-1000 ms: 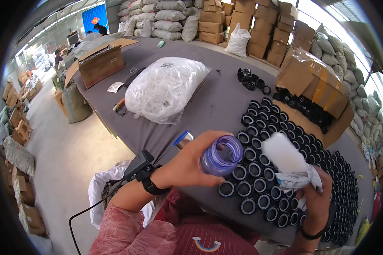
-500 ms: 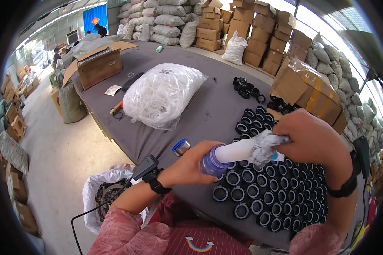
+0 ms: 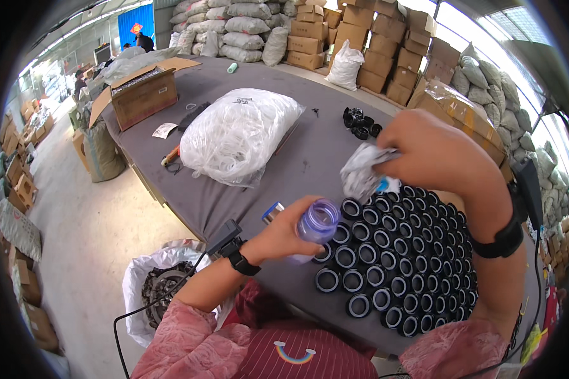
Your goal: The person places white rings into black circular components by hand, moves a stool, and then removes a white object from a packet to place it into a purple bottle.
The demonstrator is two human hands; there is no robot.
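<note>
My left hand is wrapped round a translucent purple bottle, its threaded mouth uncovered and tilted up toward me. Just behind those fingers is a small metallic cap with a blue rim, partly hidden by the hand. Above the table, to the bottle's right, my right hand grips a crumpled grey-and-white wrapper with a bit of blue on it. Whether it is plastic or paper I cannot tell. Below the right hand stand rows of black rings with pale inner rims, covering the table's right side.
A big clear bag of pale rings lies mid-table, near an orange-handled tool. Loose black parts lie farther back. An open carton sits far left, a taped carton far right. A white sack of dark scraps stands beside the table.
My right hand has lifted away from the bottle, up and back, with the wrapper. The white length that was at the bottle's mouth no longer shows there. The bottle now tilts more upright.
</note>
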